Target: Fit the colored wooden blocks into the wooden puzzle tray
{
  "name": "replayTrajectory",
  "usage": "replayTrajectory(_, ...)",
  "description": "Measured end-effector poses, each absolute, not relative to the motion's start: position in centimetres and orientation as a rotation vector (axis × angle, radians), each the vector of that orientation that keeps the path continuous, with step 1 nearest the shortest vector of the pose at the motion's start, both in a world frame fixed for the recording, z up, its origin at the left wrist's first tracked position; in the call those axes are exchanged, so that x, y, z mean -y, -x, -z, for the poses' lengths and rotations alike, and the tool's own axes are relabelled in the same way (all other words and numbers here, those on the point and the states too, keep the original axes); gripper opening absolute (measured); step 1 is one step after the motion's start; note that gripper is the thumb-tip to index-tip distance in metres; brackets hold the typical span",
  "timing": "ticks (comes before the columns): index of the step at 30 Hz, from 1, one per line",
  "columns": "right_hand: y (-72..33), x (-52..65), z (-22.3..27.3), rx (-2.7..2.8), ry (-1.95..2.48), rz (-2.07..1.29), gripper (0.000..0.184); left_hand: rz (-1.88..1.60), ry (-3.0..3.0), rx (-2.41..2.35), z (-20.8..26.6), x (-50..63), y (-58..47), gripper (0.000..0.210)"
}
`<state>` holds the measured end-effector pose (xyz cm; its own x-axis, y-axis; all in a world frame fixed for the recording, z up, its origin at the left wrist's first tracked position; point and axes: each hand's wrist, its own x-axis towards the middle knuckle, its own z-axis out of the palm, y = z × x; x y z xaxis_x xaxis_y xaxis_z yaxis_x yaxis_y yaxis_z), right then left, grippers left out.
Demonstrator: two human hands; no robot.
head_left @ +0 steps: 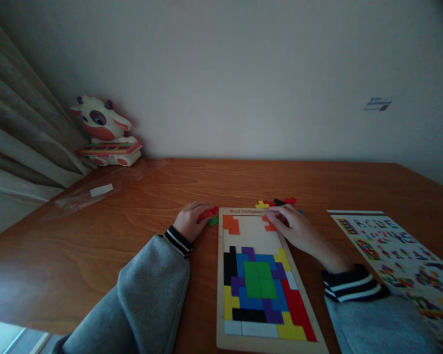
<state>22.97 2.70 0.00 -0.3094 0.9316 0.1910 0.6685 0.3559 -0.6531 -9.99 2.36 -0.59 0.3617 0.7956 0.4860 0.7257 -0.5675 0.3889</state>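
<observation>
1. Far left: curtain (25, 132), hanging beside the tabletop (199, 182).
2. Clear plastic wrapper (133, 174) with a white label, flat near the curtain; cow toy (103, 130) with a keyboard stands behind it, against the wall.
3. Left hand (190, 221): on the tabletop just left of the tray, fingers curled over a red piece (206, 215), green piece (213, 221) beside it. Can't tell if it's gripping.
4. Wooden tray (220, 295), mid-tabletop between the hands. Lower part packed: green block (259, 279) in the centre, ringed by blue, purple, black, yellow, red and whitish pieces. Upper part mostly bare; orange piece (231, 224) in top left corner, orange-red piece (269, 227) near top right.
5. Loose pieces (262, 204), yellow, red, black, blue, just beyond the tray's far edge, partly blocked by right hand.
6. Right hand (293, 226): over the tray's top right corner, fingertips at the orange-red piece, covering part of the rim. Grip unclear.
7. Far right: printed pattern sheet (395, 255), flat, right sleeve overlapping it.
</observation>
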Motion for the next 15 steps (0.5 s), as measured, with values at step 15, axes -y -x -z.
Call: replayTrajectory(15, -23.6, -2.9, -1.3, 1.954, 1.497, -0.513, 0.027, -1.291, -2.133, -1.399, -1.1, -1.2, 3.9, 0.016)
